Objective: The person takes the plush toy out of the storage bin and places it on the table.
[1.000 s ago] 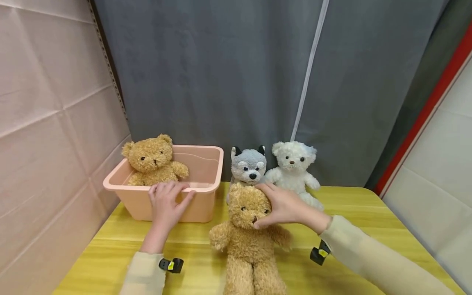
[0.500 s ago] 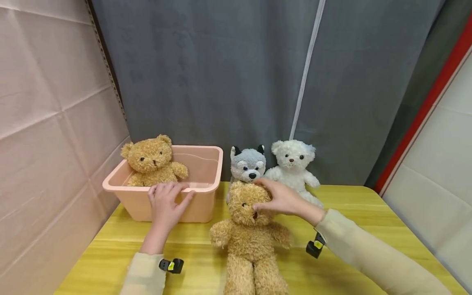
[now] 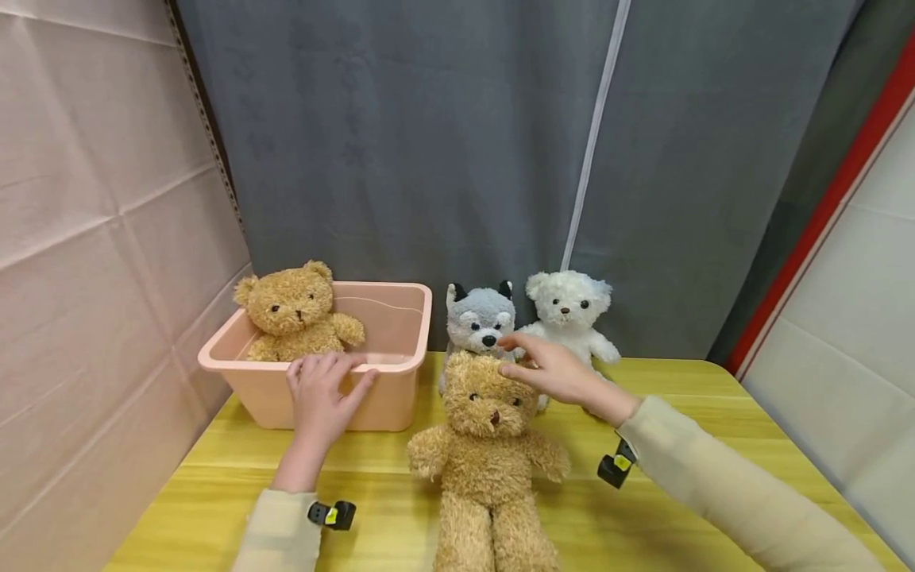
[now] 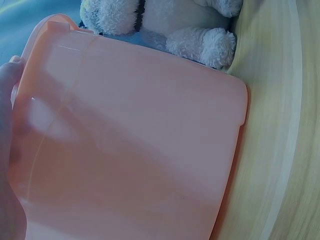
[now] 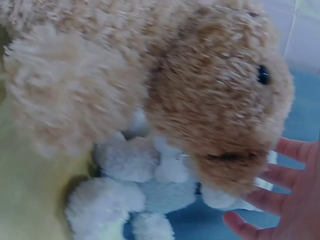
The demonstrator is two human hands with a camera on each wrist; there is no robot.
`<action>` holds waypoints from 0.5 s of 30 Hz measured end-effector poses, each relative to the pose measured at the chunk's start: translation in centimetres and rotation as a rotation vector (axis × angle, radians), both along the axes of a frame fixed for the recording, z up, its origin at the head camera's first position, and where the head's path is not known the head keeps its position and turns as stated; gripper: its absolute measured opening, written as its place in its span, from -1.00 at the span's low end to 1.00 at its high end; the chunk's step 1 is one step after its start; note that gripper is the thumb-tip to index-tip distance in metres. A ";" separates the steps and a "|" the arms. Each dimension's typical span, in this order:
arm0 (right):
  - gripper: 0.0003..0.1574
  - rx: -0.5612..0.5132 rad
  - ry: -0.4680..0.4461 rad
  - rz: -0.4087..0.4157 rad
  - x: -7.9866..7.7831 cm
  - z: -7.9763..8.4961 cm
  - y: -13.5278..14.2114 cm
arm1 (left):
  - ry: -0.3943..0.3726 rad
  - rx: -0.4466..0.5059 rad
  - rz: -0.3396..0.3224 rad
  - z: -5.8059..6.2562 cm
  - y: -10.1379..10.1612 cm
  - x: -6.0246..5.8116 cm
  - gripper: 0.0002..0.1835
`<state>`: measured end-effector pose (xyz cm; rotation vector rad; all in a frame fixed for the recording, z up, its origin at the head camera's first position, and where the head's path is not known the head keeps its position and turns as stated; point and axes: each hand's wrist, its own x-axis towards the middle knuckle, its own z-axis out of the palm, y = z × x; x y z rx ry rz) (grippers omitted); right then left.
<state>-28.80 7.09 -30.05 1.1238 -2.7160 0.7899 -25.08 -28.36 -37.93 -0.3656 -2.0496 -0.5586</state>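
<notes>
My left hand (image 3: 323,393) grips the front rim of a pink plastic bin (image 3: 389,401), fingers over the edge and thumb pointing right along it. Inside the bin, at its left end, sits a curly brown teddy bear (image 3: 286,302). A second brown teddy bear (image 3: 489,469) faces me in front, to the right of the bin. My right hand (image 3: 561,369) is at the top right of its head, fingers spread and loosely bent, gripping nothing. In the right wrist view the fingers of this hand (image 5: 295,195) reach beside the bear's head (image 5: 215,90).
Behind the front bear stand a grey husky plush (image 3: 482,318) and, to its right, a white teddy bear (image 3: 568,310), partly covered by my right hand. The yellow wooden table (image 3: 686,445) ends at a grey curtain (image 3: 429,159). A pale wall (image 3: 93,238) borders the left side.
My right hand has loosened from the front bear's face and moved up to the top of its head, uncovering its eye and nose. My left hand and the bin have stayed put.
</notes>
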 end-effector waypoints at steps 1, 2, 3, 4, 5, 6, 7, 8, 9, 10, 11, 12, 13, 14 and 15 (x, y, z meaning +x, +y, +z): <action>-0.30 0.006 0.007 -0.006 0.0 0.5 0.0 | 0.003 0.001 0.000 0.0 0.0 0.0 -0.68; -0.30 0.014 0.019 -0.009 0.1 1.1 0.1 | 0.006 0.003 -0.001 0.0 0.0 0.0 -0.68; -0.30 0.024 0.035 -0.014 0.1 1.6 0.1 | 0.012 0.004 -0.001 0.0 0.1 0.0 -0.68; -0.29 0.034 0.051 -0.020 0.1 2.3 0.1 | 0.016 0.004 -0.002 0.0 0.1 0.0 -0.68; -0.29 0.042 0.071 -0.025 0.0 3.0 0.0 | 0.018 0.004 -0.003 0.0 0.1 0.0 -0.68; -0.28 0.047 0.088 -0.025 -0.1 3.7 -0.1 | 0.020 0.002 -0.004 0.0 0.1 0.0 -0.68; -0.28 0.051 0.108 -0.026 -0.3 4.4 -0.2 | 0.021 -0.001 -0.006 0.0 0.1 -0.1 -0.68; -0.28 0.053 0.124 -0.019 -0.5 5.2 -0.4 | 0.021 -0.004 -0.006 0.0 0.1 -0.1 -0.68; -0.26 0.055 0.134 -0.015 -0.7 6.0 -0.8 | 0.020 -0.006 -0.007 0.1 0.1 -0.1 -0.68; -0.26 0.057 0.142 -0.004 -0.9 6.8 -1.2 | 0.019 -0.007 -0.007 0.1 0.1 -0.2 -0.68; -0.24 0.066 0.149 0.003 -1.1 7.5 -1.7 | 0.020 -0.008 -0.005 0.1 0.1 -0.2 -0.68; -0.21 0.076 0.156 0.016 -1.3 8.2 -2.4 | 0.020 -0.007 -0.004 0.1 0.1 -0.1 -0.69; -0.19 0.094 0.166 0.021 -1.5 8.9 -3.1 | 0.020 -0.005 -0.003 0.1 0.1 -0.1 -0.69; -0.16 0.112 0.172 0.025 -1.7 9.4 -3.8 | 0.020 -0.003 -0.002 0.0 0.1 -0.1 -0.70; -0.13 0.133 0.188 0.030 -1.9 9.9 -4.6 | 0.018 -0.002 -0.002 0.0 0.1 0.0 -0.69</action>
